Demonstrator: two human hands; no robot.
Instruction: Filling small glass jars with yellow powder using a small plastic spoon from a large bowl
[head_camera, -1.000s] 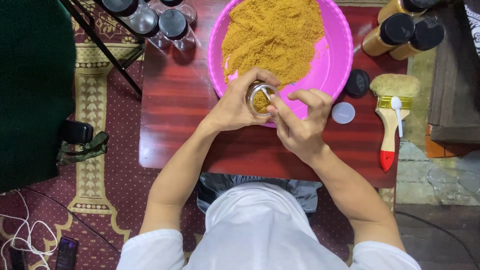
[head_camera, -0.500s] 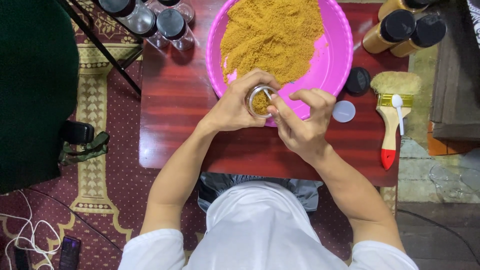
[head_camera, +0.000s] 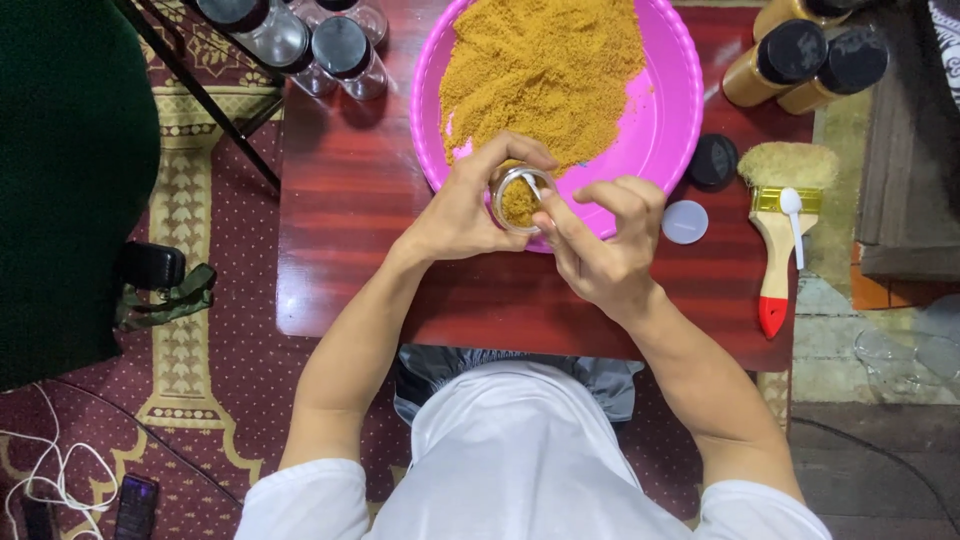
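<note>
My left hand grips a small clear glass jar holding yellow-brown powder, at the near rim of a big pink basin. The basin is heaped with the same powder. My right hand is right beside the jar, its fingertips pinched at the jar's mouth on a small white spoon whose tip just shows inside the rim. Both hands are over the dark red wooden table.
Filled jars with black lids stand at the back right, empty lidded jars at the back left. A black lid, a white disc and a red-handled brush with a white spoon on it lie to the right.
Hardly anything differs. My right fingertips have edged slightly closer over the jar's mouth, and the jar stays in my left hand at the basin's rim.
</note>
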